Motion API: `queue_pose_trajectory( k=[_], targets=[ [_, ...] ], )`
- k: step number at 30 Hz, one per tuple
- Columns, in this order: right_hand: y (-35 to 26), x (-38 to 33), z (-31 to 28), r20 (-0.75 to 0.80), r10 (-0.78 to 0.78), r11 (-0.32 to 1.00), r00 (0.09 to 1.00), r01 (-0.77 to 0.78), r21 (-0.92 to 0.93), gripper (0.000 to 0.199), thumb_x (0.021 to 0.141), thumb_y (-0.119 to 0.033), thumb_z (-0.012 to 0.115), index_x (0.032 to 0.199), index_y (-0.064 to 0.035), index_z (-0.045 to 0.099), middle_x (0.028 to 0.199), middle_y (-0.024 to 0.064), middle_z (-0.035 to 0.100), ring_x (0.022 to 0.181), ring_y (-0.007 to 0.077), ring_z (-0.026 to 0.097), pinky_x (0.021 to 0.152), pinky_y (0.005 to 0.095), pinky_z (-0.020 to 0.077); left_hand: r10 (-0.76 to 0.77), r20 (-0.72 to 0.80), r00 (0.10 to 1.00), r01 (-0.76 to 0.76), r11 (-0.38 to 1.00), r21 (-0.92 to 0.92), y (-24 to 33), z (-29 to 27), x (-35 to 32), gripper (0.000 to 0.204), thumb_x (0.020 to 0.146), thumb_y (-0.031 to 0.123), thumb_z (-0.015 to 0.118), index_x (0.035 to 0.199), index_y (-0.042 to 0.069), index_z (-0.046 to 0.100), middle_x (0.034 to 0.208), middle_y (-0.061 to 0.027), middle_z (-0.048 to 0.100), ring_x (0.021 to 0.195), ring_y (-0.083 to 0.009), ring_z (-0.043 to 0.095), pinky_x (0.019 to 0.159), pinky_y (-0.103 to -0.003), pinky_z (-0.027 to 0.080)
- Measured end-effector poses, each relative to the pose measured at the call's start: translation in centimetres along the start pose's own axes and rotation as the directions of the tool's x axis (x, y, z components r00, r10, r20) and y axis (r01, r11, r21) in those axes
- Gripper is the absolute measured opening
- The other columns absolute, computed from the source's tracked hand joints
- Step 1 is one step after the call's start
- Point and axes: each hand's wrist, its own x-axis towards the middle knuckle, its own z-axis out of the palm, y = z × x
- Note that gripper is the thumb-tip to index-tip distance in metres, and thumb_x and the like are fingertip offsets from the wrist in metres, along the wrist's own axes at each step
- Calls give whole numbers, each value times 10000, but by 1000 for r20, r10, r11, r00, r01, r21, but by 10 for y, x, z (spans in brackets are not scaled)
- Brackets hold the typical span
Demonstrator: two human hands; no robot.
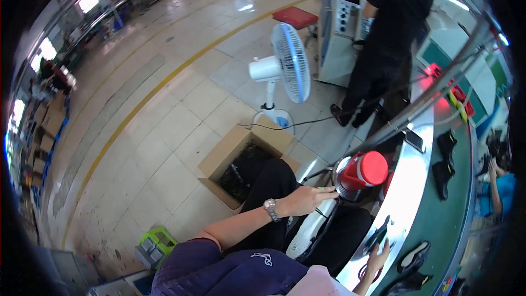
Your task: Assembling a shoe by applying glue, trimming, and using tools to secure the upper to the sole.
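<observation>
jug touches left hand fingers.

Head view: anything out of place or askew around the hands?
Nothing is clearly damaged or spilled. The open cardboard box of dark parts sits askew on the floor beside the person's knee, and the white fan has its cable trailing loose across the tiles. The left hand touches a red-capped metal flask; the right hand rests at the bench edge.

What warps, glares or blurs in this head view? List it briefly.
Head view: strong fisheye bend, the yellow floor line and conveyor rail curve toward a black rim; window glare whitens the floor; a red light blooms; the left hand is sharp, the right hand softer near the edge.
</observation>
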Motion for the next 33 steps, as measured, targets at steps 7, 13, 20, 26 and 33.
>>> queue_pose_trajectory(
  k=[7,13,20,26,33],
  targets=[
    [-75,-107,-85,32,114,990,993,-111,-92,558,875,-276,654,1341,-11,499,1086,259,651,981,315,672,830,400,532,68,-60,996,-65,997,45,1,13,-1,600,745,-52,527,1331,76,516,1404,-174,485,909,-339,659,760,-407,544],
    [-131,-81,-69,211,174,971,962,-204,127,526,901,-279,605,1297,54,504,1072,266,643,998,320,653,852,412,520,99,-155,983,-102,995,-10,-8,22,4,463,838,-11,485,1294,36,546,1355,-223,517,1007,-354,644,830,-418,546],
    [-101,-42,-35,403,174,818,898,-360,448,549,917,-337,582,1279,68,504,1113,256,623,1046,339,620,890,427,503,87,-225,971,-106,992,-75,-1,20,9,395,866,-21,448,1249,-68,534,1288,-274,548,996,-341,653,836,-410,542],
    [44,-21,-5,553,219,551,804,-570,610,577,930,-387,562,1264,79,504,1149,248,607,1087,356,592,922,440,487,41,-242,969,-59,996,-68,3,30,2,371,882,-19,431,1234,-66,539,1295,-274,542,1018,-347,645,845,-413,538],
    [-123,-77,-60,638,385,140,666,-726,673,612,943,-437,542,1248,91,504,1184,240,590,1129,373,563,954,453,472,-169,-274,947,44,911,-409,9,58,-22,627,914,202,583,1436,-11,308,1376,-232,473,1209,-373,510,1005,-447,413]
  ],
)
